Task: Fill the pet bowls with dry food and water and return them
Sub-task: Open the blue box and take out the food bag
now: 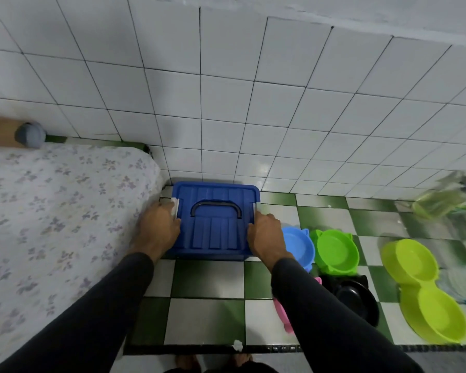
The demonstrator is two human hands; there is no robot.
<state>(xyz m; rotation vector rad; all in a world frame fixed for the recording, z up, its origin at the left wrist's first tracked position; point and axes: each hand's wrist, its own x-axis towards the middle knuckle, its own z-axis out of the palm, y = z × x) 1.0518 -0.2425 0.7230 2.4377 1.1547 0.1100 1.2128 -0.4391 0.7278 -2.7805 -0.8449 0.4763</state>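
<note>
While a bed with a flowered sheet fills the left side, the left hand rests against the left edge of a blue storage box, its fingers curled onto the pale latch there. The box sits on the green and white checkered floor, just beside the bed and up against the white tiled wall; its lid is on and a dark handle lies flat on top. At the box's right edge the right hand presses in the same way, fingers bent over the right latch. Both arms wear dark sleeves.

Just right of the box, a light blue bowl sits touching a green bowl. Nearer the camera, a pink bowl shows partly behind the right sleeve, beside a black bowl. Farther right lies a lime double bowl, apart from the others. All the bowls look empty. Near the wall at far right stands a blurred clear bottle of yellowish liquid.
</note>
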